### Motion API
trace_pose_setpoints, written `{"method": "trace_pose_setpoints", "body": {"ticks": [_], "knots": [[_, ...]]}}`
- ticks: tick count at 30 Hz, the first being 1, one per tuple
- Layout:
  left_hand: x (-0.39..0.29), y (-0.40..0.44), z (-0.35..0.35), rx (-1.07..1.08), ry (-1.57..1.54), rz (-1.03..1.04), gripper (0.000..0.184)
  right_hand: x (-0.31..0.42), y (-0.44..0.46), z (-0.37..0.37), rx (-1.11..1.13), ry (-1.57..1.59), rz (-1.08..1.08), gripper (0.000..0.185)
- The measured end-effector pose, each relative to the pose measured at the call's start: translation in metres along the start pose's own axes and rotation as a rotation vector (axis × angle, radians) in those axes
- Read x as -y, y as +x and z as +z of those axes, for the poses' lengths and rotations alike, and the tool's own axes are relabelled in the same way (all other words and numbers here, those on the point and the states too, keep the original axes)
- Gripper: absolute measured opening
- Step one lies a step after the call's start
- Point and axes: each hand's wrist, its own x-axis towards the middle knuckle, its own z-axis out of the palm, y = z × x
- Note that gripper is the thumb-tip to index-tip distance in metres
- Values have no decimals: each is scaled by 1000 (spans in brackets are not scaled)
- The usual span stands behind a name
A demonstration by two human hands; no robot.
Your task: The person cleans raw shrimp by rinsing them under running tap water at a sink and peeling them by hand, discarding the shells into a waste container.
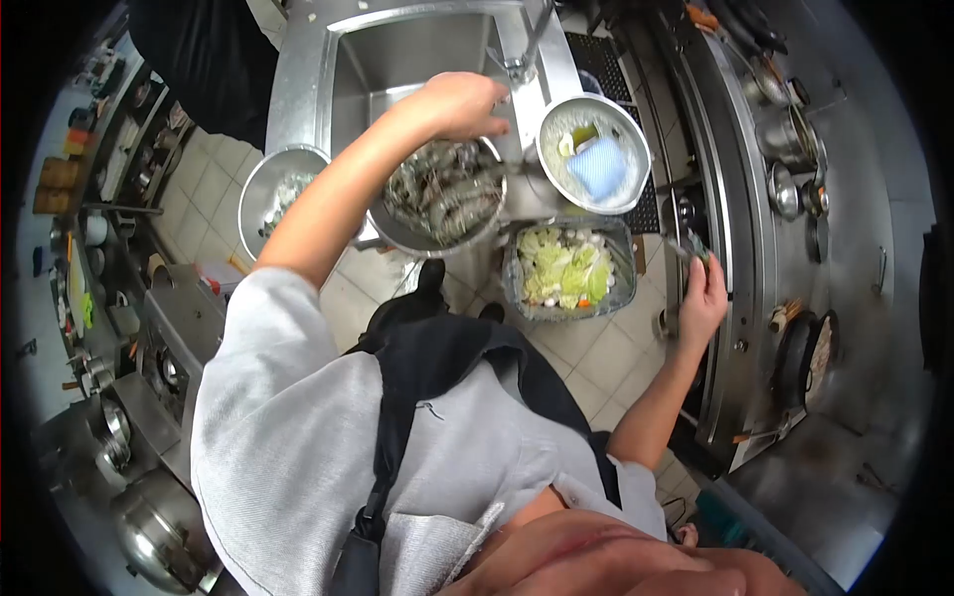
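Note:
My left hand (pixel 469 105) is over the near edge of the sink, just above a metal bowl (pixel 381 221) full of raw grey shrimp (pixel 447 194). Its fingers and thumb are apart, and I see nothing between them. Out to the right, my right hand (pixel 703 301) pinches a small, thin grey object (pixel 689 245) with a bit of green on it; blur hides its exact kind. Right of the shrimp stands a round bowl (pixel 544 184) holding cloudy liquid, a blue sponge-like block (pixel 598 167) and a green piece.
A lined bin (pixel 511 290) with cabbage leaves and scraps stands below the round bowl. Partly behind my left forearm is another metal bowl (pixel 248 204) with pale pieces. The sink (pixel 407 50) and faucet (pixel 519 68) lie ahead. A steel counter (pixel 730 199) with pans runs along the right.

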Motion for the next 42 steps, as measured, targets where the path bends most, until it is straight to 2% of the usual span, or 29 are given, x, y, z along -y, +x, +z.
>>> {"method": "trace_pose_setpoints", "body": {"ticks": [4,6,8,10,11,12,14,15,16,18,20,22,23,24,27,34,36,40,42], "knots": [[67,103,16,19,116,-148,55,52,7,4,-16,-30,-25,34],[98,144,49,-47,179,-105,55,81,8,13,-18,-66,-52,34],[109,163,72,87,227,-105,52,104,14,29,-3,-48,-101,33],[116,168,94,-23,119,-95,47,126,22,51,29,-32,-148,33],[112,163,83,102,-118,-189,46,137,28,66,66,48,-166,32],[123,166,93,97,-128,-199,46,147,32,82,103,129,-178,31],[144,172,127,90,-696,-120,46,162,47,120,207,256,-118,30],[162,190,162,163,-870,-123,54,172,53,146,226,223,-122,31],[165,181,153,162,-881,-128,54,178,61,172,302,255,-100,32],[167,141,98,222,-186,10,55,187,74,228,439,334,12,31],[183,107,53,321,-9,-58,52,182,88,286,600,382,-7,30],[227,89,51,170,-101,-129,49,163,106,343,708,274,-44,34],[238,73,44,164,-137,-194,49,149,113,371,696,267,-66,32],[248,59,37,152,-172,-263,50,149,114,392,716,332,6,31],[275,25,37,149,-181,-329,51,122,123,436,760,207,23,32],[291,-4,38,45,-269,-287,50,99,124,438,716,276,53,31],[291,-3,41,17,-329,-186,50,98,125,444,716,309,50,31],[285,-2,48,23,-427,-195,51,98,124,468,752,300,37,31],[287,-2,58,-19,-588,-251,43,95,125,481,757,254,40,31]]}}
